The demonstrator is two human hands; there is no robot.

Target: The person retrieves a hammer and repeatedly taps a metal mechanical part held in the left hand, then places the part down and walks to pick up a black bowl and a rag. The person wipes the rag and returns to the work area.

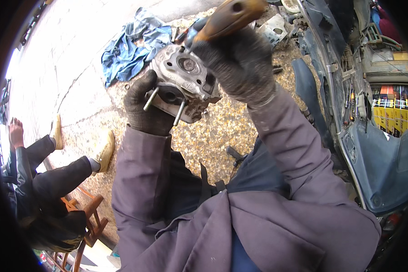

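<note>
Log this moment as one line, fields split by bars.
left hand: gloved, holding metal engine part | right hand: gloved, blurred, holding brown tool | ground: blue cloth

The metal casting [182, 80] looks matt, the ground [213, 138] rough.

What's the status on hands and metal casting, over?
Left hand gripping metal casting. Right hand holding yellow-brown tool. Blue cloth on ground beyond; no obstruction visible.
</note>
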